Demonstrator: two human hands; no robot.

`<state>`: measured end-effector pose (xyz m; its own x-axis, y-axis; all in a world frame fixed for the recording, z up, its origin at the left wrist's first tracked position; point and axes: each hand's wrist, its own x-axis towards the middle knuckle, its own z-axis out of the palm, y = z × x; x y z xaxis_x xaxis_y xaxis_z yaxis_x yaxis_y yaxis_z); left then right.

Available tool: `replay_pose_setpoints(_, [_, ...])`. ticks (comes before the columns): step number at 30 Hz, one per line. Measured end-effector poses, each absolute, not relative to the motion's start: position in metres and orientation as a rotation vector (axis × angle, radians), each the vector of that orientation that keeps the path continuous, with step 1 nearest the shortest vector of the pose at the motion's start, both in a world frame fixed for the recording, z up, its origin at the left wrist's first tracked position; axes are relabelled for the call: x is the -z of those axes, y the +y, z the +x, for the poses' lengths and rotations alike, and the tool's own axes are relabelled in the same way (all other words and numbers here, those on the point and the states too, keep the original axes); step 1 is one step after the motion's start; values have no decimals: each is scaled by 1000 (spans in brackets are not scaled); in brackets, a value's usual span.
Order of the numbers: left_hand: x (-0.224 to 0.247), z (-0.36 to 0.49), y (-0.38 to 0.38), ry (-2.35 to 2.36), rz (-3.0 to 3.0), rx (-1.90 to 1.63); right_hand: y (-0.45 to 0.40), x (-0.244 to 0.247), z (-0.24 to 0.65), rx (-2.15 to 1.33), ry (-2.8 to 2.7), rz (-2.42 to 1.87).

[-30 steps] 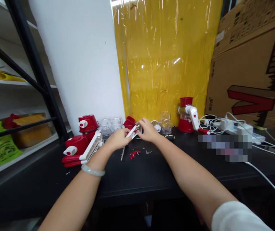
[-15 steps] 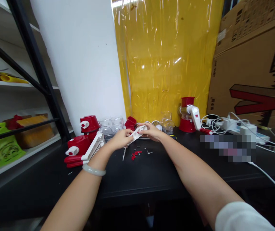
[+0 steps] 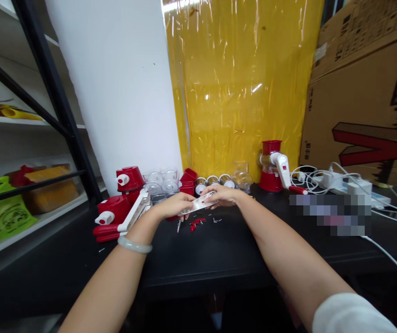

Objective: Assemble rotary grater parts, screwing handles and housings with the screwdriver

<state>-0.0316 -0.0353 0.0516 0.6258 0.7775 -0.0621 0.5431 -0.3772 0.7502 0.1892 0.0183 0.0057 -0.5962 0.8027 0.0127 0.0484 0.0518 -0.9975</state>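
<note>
Between both hands, above the black table, is a white plastic crank arm [image 3: 201, 202] with a small red spot on its face. My left hand [image 3: 176, 204] is closed on its left end, and my right hand [image 3: 225, 196] pinches its right end. Just below lie small red plastic pieces [image 3: 194, 226] and several loose screws [image 3: 215, 220]. A thin pale piece [image 3: 179, 225] sticks out below my left hand; I cannot tell whether it is held or lies on the table.
Red grater bodies [image 3: 115, 209] with white crank arms [image 3: 135, 212] stand at left. Behind the hands are clear plastic parts [image 3: 164, 178], red hoppers [image 3: 188, 180] and metal drums [image 3: 213, 181]. A rotary grater [image 3: 271, 166], white cables [image 3: 323, 178] and a cardboard box [image 3: 361, 101] are at right.
Both hands have lowered and levelled the crank arm, turning its face more towards me. The red hoppers and metal drums behind now show more fully.
</note>
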Motion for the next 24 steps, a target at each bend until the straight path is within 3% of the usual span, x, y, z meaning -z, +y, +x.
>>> replay_pose_setpoints(16, [-52, -26, -40, 1013, 1947, -562, 12, -11, 194, -1777, -1793, -954])
replay_pose_setpoints(24, [-52, -29, -38, 909, 2021, -635, 9, -11, 191, -1812, -1709, -808])
